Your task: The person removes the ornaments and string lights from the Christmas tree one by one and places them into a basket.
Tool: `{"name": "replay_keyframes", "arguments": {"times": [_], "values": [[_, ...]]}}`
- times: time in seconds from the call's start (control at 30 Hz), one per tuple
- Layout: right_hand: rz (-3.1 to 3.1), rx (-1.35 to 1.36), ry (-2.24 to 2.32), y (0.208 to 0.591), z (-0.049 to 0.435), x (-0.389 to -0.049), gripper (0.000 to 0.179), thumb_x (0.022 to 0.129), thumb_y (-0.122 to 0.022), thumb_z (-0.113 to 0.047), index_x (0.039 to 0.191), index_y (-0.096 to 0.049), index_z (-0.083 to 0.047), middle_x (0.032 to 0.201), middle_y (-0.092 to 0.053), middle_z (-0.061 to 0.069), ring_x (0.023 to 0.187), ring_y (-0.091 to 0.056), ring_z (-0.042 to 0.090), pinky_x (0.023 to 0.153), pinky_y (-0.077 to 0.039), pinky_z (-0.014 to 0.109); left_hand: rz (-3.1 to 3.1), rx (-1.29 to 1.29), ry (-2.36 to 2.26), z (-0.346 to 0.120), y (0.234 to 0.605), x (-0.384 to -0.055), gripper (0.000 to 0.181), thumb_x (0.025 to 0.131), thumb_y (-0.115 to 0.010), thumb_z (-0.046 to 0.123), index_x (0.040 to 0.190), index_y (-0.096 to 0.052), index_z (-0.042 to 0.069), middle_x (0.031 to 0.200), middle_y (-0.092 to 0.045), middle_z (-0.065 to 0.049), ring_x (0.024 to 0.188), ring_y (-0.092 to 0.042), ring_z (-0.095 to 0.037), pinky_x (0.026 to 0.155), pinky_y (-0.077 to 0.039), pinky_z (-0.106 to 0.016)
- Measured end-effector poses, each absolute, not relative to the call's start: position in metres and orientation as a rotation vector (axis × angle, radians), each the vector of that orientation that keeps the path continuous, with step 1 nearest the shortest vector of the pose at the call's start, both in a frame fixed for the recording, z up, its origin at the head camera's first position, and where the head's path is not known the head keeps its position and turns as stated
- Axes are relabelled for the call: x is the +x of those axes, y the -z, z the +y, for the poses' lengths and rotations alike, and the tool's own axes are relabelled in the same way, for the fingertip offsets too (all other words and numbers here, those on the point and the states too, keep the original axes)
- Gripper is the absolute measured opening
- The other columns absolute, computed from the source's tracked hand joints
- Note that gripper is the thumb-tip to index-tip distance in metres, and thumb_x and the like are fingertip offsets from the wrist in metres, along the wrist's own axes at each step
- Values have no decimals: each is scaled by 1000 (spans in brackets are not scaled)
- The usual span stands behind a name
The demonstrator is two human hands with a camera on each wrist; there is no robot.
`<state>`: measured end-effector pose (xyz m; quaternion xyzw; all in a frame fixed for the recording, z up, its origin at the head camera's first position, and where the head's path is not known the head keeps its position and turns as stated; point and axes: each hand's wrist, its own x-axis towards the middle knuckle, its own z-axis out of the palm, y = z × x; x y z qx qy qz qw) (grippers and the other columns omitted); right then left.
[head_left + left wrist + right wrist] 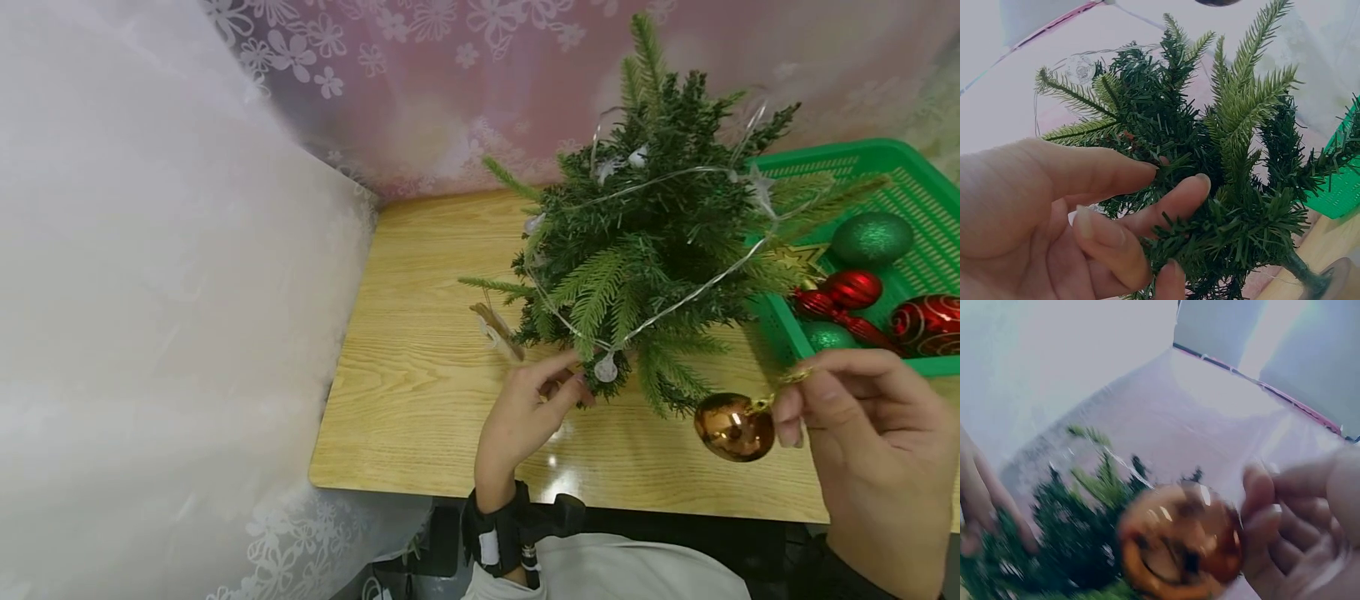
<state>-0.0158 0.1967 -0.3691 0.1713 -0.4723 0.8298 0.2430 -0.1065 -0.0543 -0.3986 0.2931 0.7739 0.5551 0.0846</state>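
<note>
A small artificial Christmas tree (652, 217), wound with a clear string of lights, stands on the wooden table. At its lower front, my left hand (528, 412) holds a branch tip, thumb and fingers curled about the green needles (1235, 234) in the left wrist view. My right hand (877, 442) pinches the gold cord (795, 376) of a shiny copper-coloured Christmas ball (735, 427). The ball hangs to the left of those fingers, in front of the tree's lower right branches. In the right wrist view, the ball (1182, 544) overlaps the tree.
Right of the tree sits a green plastic basket (783, 325) with a green ball (872, 239), red ornaments (855, 289) and a gold star (802, 257). A flat wooden ornament (497, 332) hangs from a left branch. Behind runs a pink flowered curtain (450, 108).
</note>
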Motion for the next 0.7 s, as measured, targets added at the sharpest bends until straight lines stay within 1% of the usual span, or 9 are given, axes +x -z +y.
{"name": "replay_keyframes", "arguments": {"times": [0.07,0.2,0.3,0.33,0.43,0.6,0.7], "values": [[-1202,366,-2215,369,202,-18,21,96,-32,20,112,-45,26,81,-62,23,69,-56,26,61,-44,29,2304,859,-1656,-54,398,-106,37,97,-49,2,134,-54,-2,86,-72,-11,58,-49,-4,51,-37,-19],[-1248,97,-1988,369,210,-21,20,96,-46,12,113,-51,22,81,-62,19,66,-56,22,63,-48,22,2304,849,-1649,-53,398,-105,36,98,-49,3,133,-55,-1,87,-72,-11,58,-49,-3,51,-36,-18],[-1354,-77,-1855,370,215,-24,21,94,-56,5,111,-57,17,82,-65,15,68,-61,18,65,-49,19,2298,854,-1640,-53,398,-105,34,98,-48,3,132,-56,0,87,-71,-10,58,-49,-3,51,-35,-18],[-1411,-139,-1816,370,217,-25,21,94,-57,3,111,-59,14,83,-66,13,68,-62,16,65,-49,17,2293,855,-1639,-53,398,-105,34,98,-48,4,132,-56,0,87,-71,-10,58,-50,-3,51,-35,-18],[-1470,-203,-1801,375,223,-30,19,93,-59,1,109,-61,12,83,-68,12,67,-64,15,66,-50,17,2281,865,-1622,-53,399,-106,35,98,-47,3,132,-56,1,89,-71,-11,59,-50,-3,51,-35,-18],[-1470,-289,-1799,386,230,-38,22,92,-61,-2,109,-61,13,96,-69,13,83,-67,18,72,-50,18,2267,861,-1590,-52,398,-106,37,98,-46,3,135,-54,4,91,-71,-10,56,-48,-3,50,-34,-18],[-1463,-371,-1775,394,232,-43,23,91,-63,-2,109,-63,12,102,-67,12,89,-64,18,74,-50,17,2265,856,-1579,-52,398,-106,38,98,-46,3,135,-54,7,90,-71,-10,56,-47,-3,50,-33,-18]]}}
